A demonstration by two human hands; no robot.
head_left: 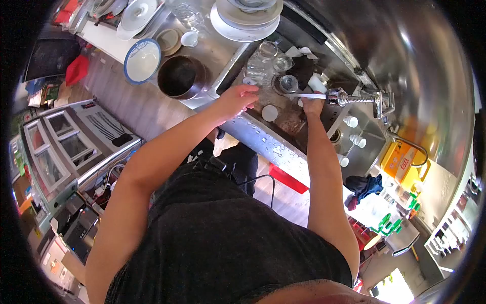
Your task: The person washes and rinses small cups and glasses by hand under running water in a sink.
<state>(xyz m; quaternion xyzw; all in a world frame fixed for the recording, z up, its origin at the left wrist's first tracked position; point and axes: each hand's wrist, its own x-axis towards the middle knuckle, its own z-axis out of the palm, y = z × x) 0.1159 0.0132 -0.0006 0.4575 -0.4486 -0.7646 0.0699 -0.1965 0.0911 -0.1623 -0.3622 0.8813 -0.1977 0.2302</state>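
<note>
My left hand (236,103) hovers over the front rim of the metal sink (223,76), its fingers loosely bent and apart, holding nothing. My right hand (312,105) is down in the sink beside the running water (309,96) from the tap (336,97). Its fingers are closed and partly hidden by the stream; what they grip is unclear. Just beyond them is a white cup-like piece (317,84). Between my hands a small white round cup (269,113) lies in the basin. Several clear glasses (288,83) stand farther in, beside a dark cloth-like heap (302,68).
Stacked white plates (245,31) stand at the sink's far left. A dark pot (181,77) and a blue-rimmed bowl (142,61) sit on the left counter. Small white cups (357,141) line the right ledge, near a yellow container (402,162). The tap juts over the basin.
</note>
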